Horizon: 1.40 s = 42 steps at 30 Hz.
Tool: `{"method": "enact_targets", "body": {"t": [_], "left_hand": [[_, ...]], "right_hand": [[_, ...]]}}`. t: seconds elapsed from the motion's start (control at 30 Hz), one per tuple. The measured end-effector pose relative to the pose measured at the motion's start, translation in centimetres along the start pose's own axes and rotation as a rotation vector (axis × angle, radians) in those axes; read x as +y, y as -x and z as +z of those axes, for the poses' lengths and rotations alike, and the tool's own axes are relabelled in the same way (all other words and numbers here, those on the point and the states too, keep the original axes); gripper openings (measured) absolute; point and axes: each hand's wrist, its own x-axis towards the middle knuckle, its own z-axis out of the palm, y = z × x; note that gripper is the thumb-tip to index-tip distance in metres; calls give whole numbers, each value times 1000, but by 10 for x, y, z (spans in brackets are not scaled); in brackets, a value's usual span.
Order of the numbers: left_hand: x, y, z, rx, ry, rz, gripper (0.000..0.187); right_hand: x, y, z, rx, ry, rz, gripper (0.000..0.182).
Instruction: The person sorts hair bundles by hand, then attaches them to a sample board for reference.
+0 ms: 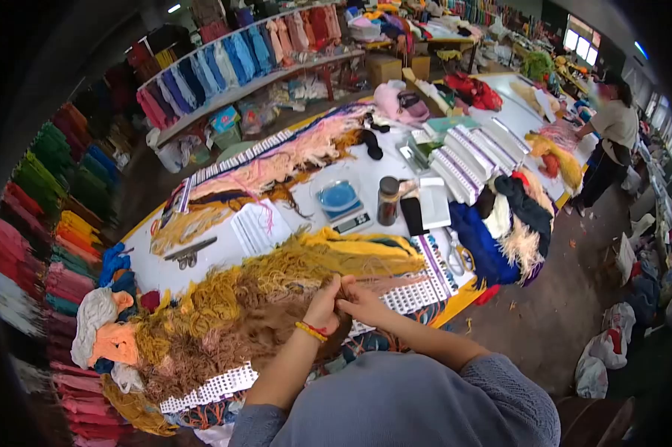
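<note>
My left hand, with a yellow and red band at the wrist, is over the brown yarn near the table's front edge. My right hand meets it, fingertips together above white punched cards. Both hands have bent fingers and seem to pinch strands too small to make out. Yellow yarn lies just beyond them, and mustard yarn spreads to the left.
Scissors, a scale with a blue dish, a dark jar and stacked cards lie farther back. Dark blue yarn is at right. Another person stands at the far right.
</note>
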Motion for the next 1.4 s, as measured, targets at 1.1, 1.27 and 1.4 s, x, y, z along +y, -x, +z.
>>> {"method": "enact_targets", "body": {"t": [1.1,1.27,1.4], "left_hand": [[-20,32,106,-38,-78,205,23],[-19,28,93,30,10,294,16],[-13,33,93,70,-91,238,17]], "right_hand": [[-56,69,-86,-55,-430,90,12],[-56,66,-78,12,-602,187,11],[-51,67,-80,-11,-677,205,9]]}}
